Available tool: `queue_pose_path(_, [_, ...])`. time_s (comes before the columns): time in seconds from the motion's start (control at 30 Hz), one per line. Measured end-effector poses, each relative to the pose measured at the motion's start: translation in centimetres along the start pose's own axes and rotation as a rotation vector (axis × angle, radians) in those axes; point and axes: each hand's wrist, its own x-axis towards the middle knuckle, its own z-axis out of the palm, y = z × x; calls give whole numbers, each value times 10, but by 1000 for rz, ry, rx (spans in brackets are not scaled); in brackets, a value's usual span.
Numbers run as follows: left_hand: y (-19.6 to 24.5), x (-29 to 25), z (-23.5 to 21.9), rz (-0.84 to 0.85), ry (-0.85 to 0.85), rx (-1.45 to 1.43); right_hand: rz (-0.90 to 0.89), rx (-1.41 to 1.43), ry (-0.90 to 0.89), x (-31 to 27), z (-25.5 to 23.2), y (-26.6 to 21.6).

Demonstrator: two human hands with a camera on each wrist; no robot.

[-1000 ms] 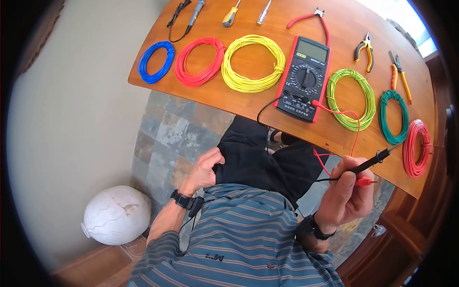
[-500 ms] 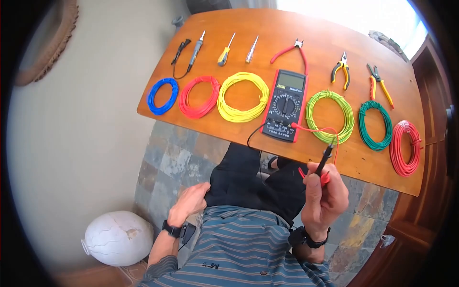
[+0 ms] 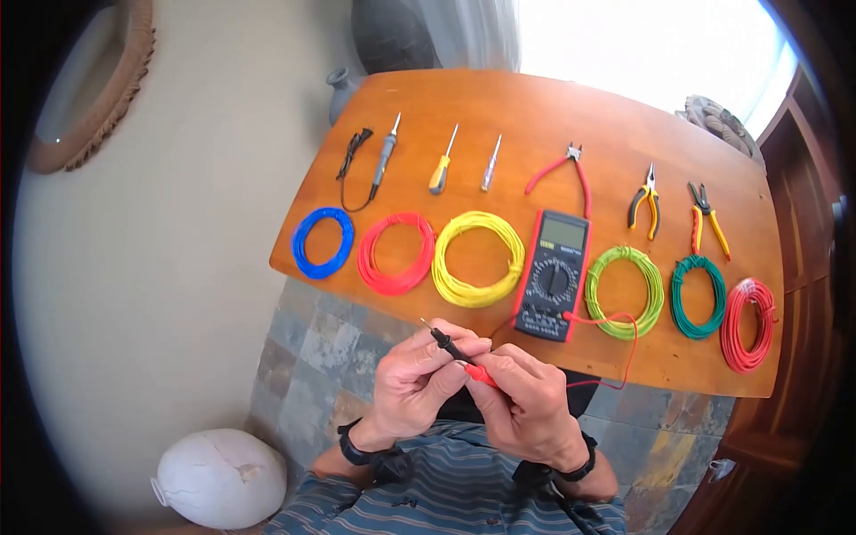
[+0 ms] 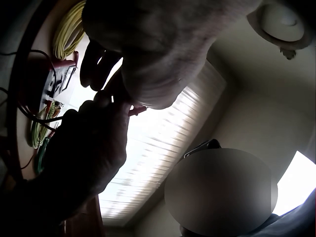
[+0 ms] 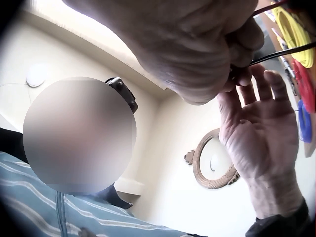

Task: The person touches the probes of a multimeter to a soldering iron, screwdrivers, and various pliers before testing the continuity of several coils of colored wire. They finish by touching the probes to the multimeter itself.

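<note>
Closest to the striped shirt (image 3: 446,486), the two bare hands are meeting in front of the table's near edge. The left hand (image 3: 408,385) is pinching the black probe (image 3: 453,347) between its thumb and fingers, the fingers bending only slightly and the palm showing open in the right wrist view. The probe's long axis is running diagonally, its bare metal tip pointing away from the body and toward the person's left. The right hand (image 3: 533,406) is curling around the red probe (image 3: 480,374), which is lying just beside the black one and slanting the same way; how far its fingers are closing over the black probe's rear, the views are not showing. Beyond the hands, the red lead (image 3: 635,343) is looping across the wooden table (image 3: 392,98) from the multimeter (image 3: 553,276), which is lying face up, its long axis pointing away from the person, its display at the far end. To its left, yellow (image 3: 446,290), red and blue coils are resting in a row; to its right, yellow-green (image 3: 660,294), dark green and red ones. Farther back, the soldering iron (image 3: 384,160), two screwdrivers and three plier-like tools are lying with their working ends pointing away.
</note>
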Motion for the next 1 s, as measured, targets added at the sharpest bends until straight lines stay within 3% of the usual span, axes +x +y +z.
queue_pose_path(0.2, [0,55,-42,10,119,-222,-9,-7,11,68,10,0])
queue_pose_path(0.27, [7,80,-71,44,322,-382,58,-36,-4,95,-6,-5])
queue_pose_path(0.33, [13,106,-118,107,304,-429,87,-98,-13,125,-25,-10])
queue_pose_path(0.4, [9,126,-167,9,325,-94,26,-232,-50,167,-34,-15])
queue_pose_path(0.43, [3,143,-187,3,336,-99,-35,-357,-78,189,-35,-10])
queue_pose_path(0.5, [-19,183,-222,-201,84,424,-32,-447,-114,233,-24,13])
queue_pose_path(0.53, [-37,200,-233,-203,92,421,-34,-542,-134,255,-17,28])
queue_pose_path(0.6, [-78,228,-252,-120,-31,737,-23,-569,-207,294,4,81])
queue_pose_path(0.67, [-106,245,-264,-81,-74,815,150,-688,-368,326,26,128])
queue_pose_path(0.77, [-120,266,-267,-56,-140,866,107,-720,-338,346,50,186])
queue_pose_path(0.83, [-128,279,-265,-74,-155,840,230,-726,-402,357,60,204])
queue_pose_path(1.0, [-147,303,-264,-21,-205,963,210,-686,-318,363,71,227])
